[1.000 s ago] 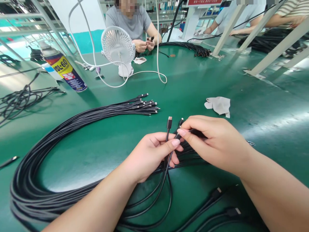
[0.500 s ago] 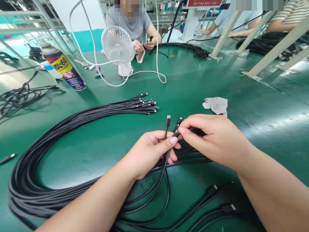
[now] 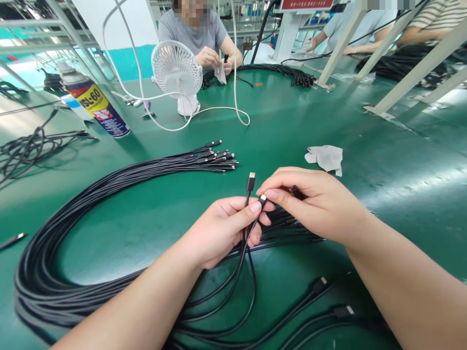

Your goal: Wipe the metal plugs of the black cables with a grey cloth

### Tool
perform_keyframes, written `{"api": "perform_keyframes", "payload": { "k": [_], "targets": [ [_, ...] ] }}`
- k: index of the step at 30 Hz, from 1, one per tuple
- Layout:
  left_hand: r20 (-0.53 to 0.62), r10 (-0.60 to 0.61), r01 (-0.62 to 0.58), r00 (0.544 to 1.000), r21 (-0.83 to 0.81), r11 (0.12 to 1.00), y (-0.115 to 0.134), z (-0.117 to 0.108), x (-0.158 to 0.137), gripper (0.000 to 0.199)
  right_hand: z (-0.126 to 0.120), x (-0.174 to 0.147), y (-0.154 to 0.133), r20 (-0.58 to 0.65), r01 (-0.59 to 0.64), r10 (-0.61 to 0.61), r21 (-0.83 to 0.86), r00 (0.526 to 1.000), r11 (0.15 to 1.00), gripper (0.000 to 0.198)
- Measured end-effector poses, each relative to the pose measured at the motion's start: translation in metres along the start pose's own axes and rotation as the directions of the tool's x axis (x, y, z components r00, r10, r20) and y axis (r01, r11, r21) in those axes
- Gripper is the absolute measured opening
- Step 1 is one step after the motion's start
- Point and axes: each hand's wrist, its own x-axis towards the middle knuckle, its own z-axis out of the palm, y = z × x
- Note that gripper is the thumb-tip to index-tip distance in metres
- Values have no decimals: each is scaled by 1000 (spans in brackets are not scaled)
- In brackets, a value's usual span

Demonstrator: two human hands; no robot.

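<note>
Holding two black cable plugs (image 3: 250, 183) above the bench (image 3: 273, 131), the left hand (image 3: 224, 228) has its grip closed on the cables; one plug stands upright, the other tilts right by the thumb. The right hand (image 3: 321, 204) has thumb and forefinger at the second plug's pale tip; whether that grip is tight, I cannot tell. The bench is green and glossy. On it are one looped cable bundle (image 3: 146, 167), its strands too many to count, at least two loose plugs (image 3: 343, 311) at lower right, one crumpled pale cloth (image 3: 326, 158), one white fan (image 3: 177, 70) and one spray can (image 3: 104, 109). Across sits one person (image 3: 197, 39) in grey; two more people (image 3: 350, 29) show at upper right, beyond pale slanting posts (image 3: 386, 43).
</note>
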Motion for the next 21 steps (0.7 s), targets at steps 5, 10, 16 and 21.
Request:
{"api": "perform_keyframes", "payload": {
  "k": [5, 10, 16, 21],
  "targets": [
    [145, -101, 117, 984, -111, 987, 2, -1, -4, 24, -1, 1, 5, 21, 39, -41, 75, 999, 996, 14],
    [14, -119, 120, 993, -91, 989, 2, 1, -1, 32, 5, 1, 8, -66, 139, -145, -83, 987, 987, 18],
    [-41, -99, 97, 994, -67, 993, 0, 2, 1, 25, 10, 0, 6, -110, 146, -186, -297, 976, 944, 18],
    [-11, -89, 87, 996, -114, 990, -1, -1, 1, 20, 7, 0, 9, -253, -29, -75, -384, 965, 923, 18]
  ]
}}
